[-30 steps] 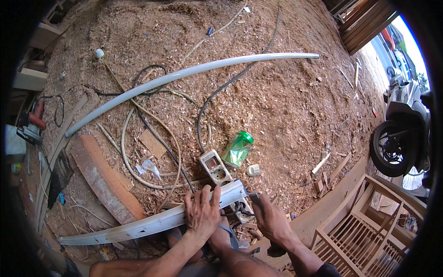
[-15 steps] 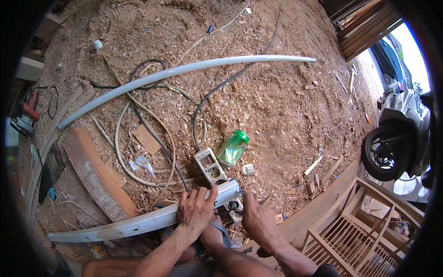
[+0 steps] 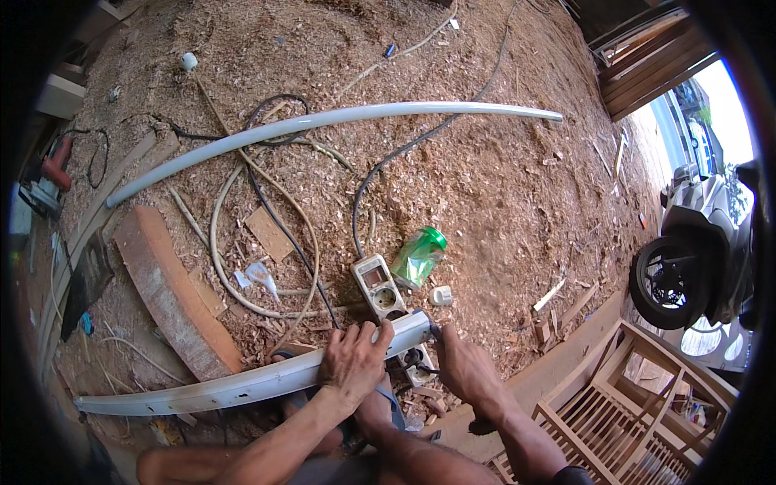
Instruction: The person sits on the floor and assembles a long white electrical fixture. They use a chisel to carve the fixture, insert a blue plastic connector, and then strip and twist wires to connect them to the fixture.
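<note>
Low centre of frame, L hand (image 3: 353,360) gripping long, narrow, off-white rail (image 3: 242,388) w/ small dark marks on its side, fingers over the top near its R end; rail runs from far lower left to just right of centre. R hand (image 3: 465,365) right at that R end, fingers curled, small dark tip showing beside them; anything inside mostly hidden, can't tell how far the grip is closed. Just above rail end: off-white rectangular socket block (image 3: 376,288), its lower part behind the rail; 2nd off-white socket piece (image 3: 422,377) below, betw. hands. Black cable (image 3: 377,170) runs up from block. Beside block, shiny green see-through container (image 3: 419,260), tilted, w/ small white plastic piece (image 3: 440,296) nearby. Upper half: long white round tube (image 3: 339,120) across beige cable loops (image 3: 213,230). Left of centre: curved reddish-brown wood board (image 3: 174,295). Far left: red power tool (image 3: 56,166). Lower right: slatted light-wood frame (image 3: 679,361); above it, grey-&-black motorbike (image 3: 699,212). Brown wood shavings (image 3: 501,202) over most of ground.
</note>
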Demonstrator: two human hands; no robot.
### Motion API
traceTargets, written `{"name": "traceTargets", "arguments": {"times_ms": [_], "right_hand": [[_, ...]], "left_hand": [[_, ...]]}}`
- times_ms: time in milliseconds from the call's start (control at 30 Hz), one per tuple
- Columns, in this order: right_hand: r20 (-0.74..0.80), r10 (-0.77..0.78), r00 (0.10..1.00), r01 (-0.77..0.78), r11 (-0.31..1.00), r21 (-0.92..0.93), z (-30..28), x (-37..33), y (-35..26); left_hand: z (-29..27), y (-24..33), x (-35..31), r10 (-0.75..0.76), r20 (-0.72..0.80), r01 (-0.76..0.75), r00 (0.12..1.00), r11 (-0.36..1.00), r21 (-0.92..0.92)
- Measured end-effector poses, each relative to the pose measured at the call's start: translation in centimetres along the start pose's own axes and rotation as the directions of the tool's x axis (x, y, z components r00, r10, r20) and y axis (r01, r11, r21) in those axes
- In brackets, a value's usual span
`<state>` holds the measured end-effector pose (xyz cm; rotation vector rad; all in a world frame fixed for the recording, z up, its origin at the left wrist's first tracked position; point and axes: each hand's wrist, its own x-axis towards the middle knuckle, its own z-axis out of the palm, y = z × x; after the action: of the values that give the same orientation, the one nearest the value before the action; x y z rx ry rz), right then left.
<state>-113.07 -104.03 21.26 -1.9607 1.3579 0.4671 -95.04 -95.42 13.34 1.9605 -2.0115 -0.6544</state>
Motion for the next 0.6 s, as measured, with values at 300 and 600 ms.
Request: {"name": "traceTargets", "arguments": {"times_ms": [300, 600], "right_hand": [[0.106, -0.034, 0.994, 0.021, 0.992, 0.121, -1.2, 0.9, 1.3], [0.189, -0.218, 0.957, 0.226, 0.974, -0.019, -2.3, 1.5, 1.7]], "left_hand": [[-0.2, 0.3, 0.1, 0.019, -0.031, -0.018, 0.999, 1.0, 0.017], [0.7, 0.3, -0.1, 0.071, -0.122, -0.06, 0.99, 0.994, 0.092]]}}
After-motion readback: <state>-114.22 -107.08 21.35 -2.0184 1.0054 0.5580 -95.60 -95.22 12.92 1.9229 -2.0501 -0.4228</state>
